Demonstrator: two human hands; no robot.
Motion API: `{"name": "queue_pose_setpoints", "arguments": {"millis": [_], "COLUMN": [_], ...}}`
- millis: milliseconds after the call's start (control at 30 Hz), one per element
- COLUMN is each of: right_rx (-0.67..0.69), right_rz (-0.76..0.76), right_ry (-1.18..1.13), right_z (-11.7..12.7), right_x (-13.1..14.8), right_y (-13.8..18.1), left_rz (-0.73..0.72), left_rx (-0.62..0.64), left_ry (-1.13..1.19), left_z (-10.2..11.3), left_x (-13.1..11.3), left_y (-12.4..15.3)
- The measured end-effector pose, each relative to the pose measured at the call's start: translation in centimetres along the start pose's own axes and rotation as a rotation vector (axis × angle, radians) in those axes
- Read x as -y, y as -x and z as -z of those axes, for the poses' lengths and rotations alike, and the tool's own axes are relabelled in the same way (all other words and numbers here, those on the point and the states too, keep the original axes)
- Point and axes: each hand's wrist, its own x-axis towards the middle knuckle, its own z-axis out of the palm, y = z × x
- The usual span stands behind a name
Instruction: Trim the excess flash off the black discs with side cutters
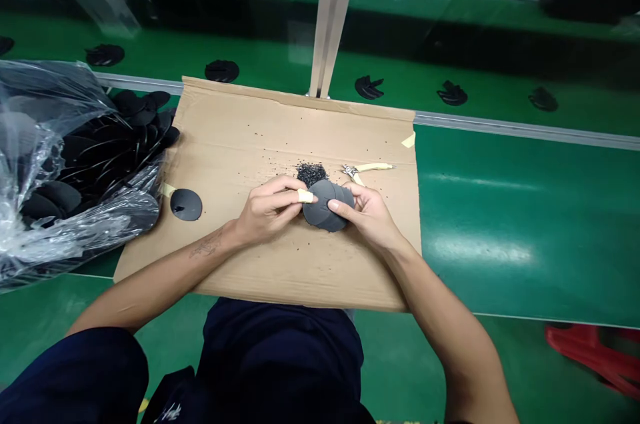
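Several black round discs overlap in a fanned stack above the cardboard. My right hand grips the stack from the right, thumb on top. From the left, my left hand has its fingers closed at the stack's edge, with yellowish tape around one fingertip. Just behind the discs lies a heap of small black bits. A pair of side cutters with pale yellow handles rests by my right hand. One separate black disc lies at the left of the cardboard.
The cardboard sheet covers part of the green table. A clear plastic bag full of black discs stands at the left. Behind, a metal post rises, and small black piles sit in a row. A red object is at lower right.
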Motion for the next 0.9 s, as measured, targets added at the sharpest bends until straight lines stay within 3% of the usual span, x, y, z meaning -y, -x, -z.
{"name": "queue_pose_setpoints", "arguments": {"millis": [167,300,433,533,700,900], "right_rx": [-0.054,-0.025,0.035,0.036,0.073,0.024], "right_rz": [0.093,0.176,0.236,0.332,0.52,0.742], "right_ry": [0.085,0.155,0.252,0.43,0.697,0.742], "right_z": [-0.28,-0.62,-0.7,-0.46,0.1,0.01], "right_x": [-0.14,-0.22,-0.45,-0.53,-0.24,-0.73], "right_y": [0.12,0.21,0.39,0.49,0.57,0.69], "left_rz": [0.298,0.563,0.66,0.574,0.233,0.007], "left_rx": [-0.018,0.087,0.17,0.19,0.208,0.096], "left_ry": [0.212,0.412,0.4,0.285,-0.024,-0.001], "left_z": [-0.24,-0.74,-0.93,-0.69,-0.06,-0.07], "left_x": [-0.12,-0.15,-0.31,-0.41,-0.63,-0.7], "left_y": [0.16,0.28,0.41,0.41,0.1,-0.1]}}
